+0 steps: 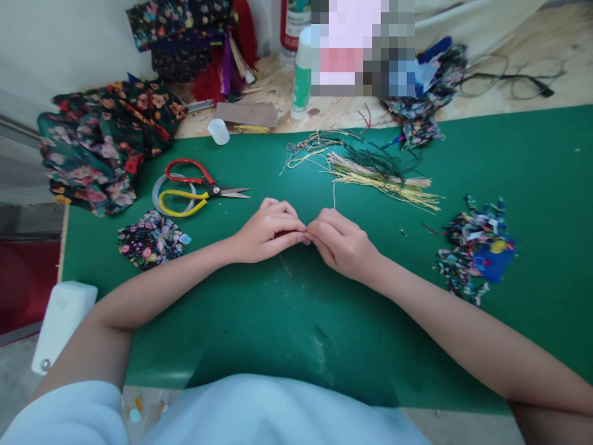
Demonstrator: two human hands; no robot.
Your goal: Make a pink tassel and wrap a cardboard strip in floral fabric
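Note:
Over the middle of the green mat, my left hand (271, 232) and my right hand (345, 244) meet with their fingertips pinched together. Whatever lies between the fingertips is too small and hidden to name. A thin reddish-brown cord (286, 264) sticks out below my left hand; I cannot tell whether it is held or lies on the mat. Just behind my right hand, a pale yellow thread (334, 196) comes down from a bundle of green, pink and yellow tassels (384, 176). Red-and-yellow-handled scissors (215, 190) lie with blades apart, left of my left hand.
Floral fabric (106, 148) is heaped at the left, with a small floral piece (152, 240) nearer. Floral scraps with a blue patch (482, 247) lie right. Along the back are a small white cap (218, 131), a green-and-white bottle (302, 80) and eyeglasses (514, 79). The green mat (259, 327) covers the table.

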